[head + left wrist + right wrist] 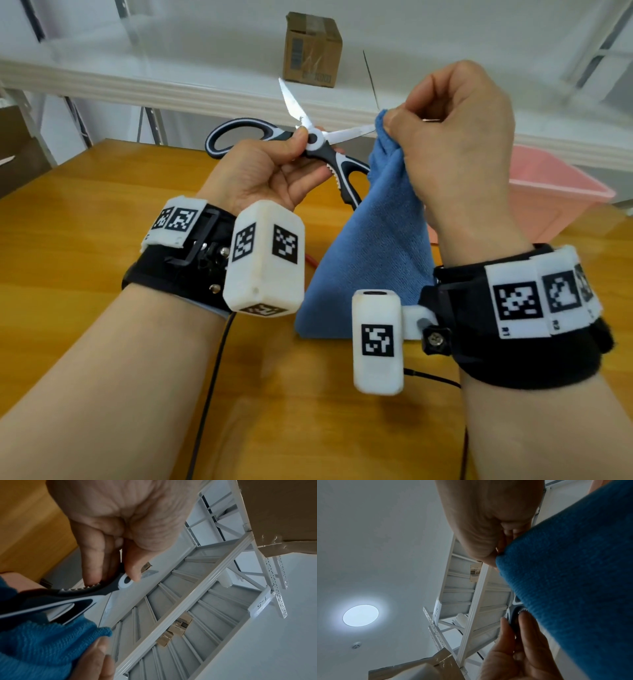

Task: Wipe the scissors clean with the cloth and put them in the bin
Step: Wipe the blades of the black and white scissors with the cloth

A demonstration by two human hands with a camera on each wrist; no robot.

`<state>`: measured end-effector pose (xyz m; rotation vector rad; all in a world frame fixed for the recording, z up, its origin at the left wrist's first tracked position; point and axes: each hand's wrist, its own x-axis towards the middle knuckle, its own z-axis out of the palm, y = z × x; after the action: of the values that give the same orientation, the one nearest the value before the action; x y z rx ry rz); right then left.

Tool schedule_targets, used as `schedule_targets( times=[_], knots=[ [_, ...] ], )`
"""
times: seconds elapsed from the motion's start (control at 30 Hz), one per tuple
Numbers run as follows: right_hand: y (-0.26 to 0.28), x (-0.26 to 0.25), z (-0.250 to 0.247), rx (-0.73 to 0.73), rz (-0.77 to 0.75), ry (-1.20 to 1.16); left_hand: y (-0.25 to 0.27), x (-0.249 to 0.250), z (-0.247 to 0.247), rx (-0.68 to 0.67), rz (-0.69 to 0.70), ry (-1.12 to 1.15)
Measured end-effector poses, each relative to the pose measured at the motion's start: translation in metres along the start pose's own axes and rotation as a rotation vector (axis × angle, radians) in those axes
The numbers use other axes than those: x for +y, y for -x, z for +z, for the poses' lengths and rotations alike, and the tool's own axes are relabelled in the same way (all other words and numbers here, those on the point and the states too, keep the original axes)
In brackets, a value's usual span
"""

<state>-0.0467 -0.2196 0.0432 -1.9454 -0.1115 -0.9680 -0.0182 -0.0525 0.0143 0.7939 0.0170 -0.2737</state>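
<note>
The scissors (pixel 317 140) have black and white handles and steel blades spread wide apart, held up above the wooden table. My left hand (pixel 274 171) pinches them at the pivot (pixel 126 582) with thumb and fingers. My right hand (pixel 452 137) pinches a fold of the blue cloth (pixel 380 246) around the tip of the right-pointing blade. The cloth hangs down to the table and fills the right wrist view as blue cloth (pixel 573 588). The pink bin (pixel 555 198) stands at the right, behind my right hand.
A white metal shelf (pixel 171 89) runs across behind the table, with a cardboard box (pixel 311 48) on it. Another brown box (pixel 17 150) sits at the far left. Black and red cables (pixel 212 377) trail over the wooden table (pixel 85 240).
</note>
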Motion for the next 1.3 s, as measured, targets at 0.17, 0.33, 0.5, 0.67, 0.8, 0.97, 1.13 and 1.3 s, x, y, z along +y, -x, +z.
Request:
schedule_targets(
  times=[0.17, 0.33, 0.5, 0.67, 0.8, 0.97, 1.13, 1.3],
  knots=[
    [0.000, 0.004, 0.005, -0.111, 0.036, 0.008, -0.002, -0.001, -0.005, 0.013, -0.024, 0.004],
    [-0.002, 0.003, 0.002, -0.134, 0.023, 0.045, -0.003, -0.003, -0.005, 0.014, -0.027, 0.007],
    [-0.001, -0.001, 0.001, -0.097, -0.019, 0.057, -0.002, -0.001, -0.003, 0.011, -0.016, -0.037],
    [0.006, -0.004, 0.009, -0.142, -0.084, 0.155, 0.002, -0.004, 0.006, -0.029, 0.037, -0.168],
    [0.013, -0.002, 0.019, -0.163, -0.144, 0.246, 0.005, -0.009, 0.012, -0.048, 0.083, -0.208],
    [0.014, 0.008, 0.022, -0.176, -0.160, 0.355, 0.006, -0.015, 0.015, -0.020, 0.104, -0.238],
    [0.013, 0.010, 0.019, -0.145, -0.144, 0.369, 0.006, -0.014, 0.015, -0.013, 0.119, -0.267],
    [0.016, 0.007, 0.023, -0.156, -0.148, 0.340, 0.007, -0.014, 0.014, 0.001, 0.124, -0.256]
  ],
)
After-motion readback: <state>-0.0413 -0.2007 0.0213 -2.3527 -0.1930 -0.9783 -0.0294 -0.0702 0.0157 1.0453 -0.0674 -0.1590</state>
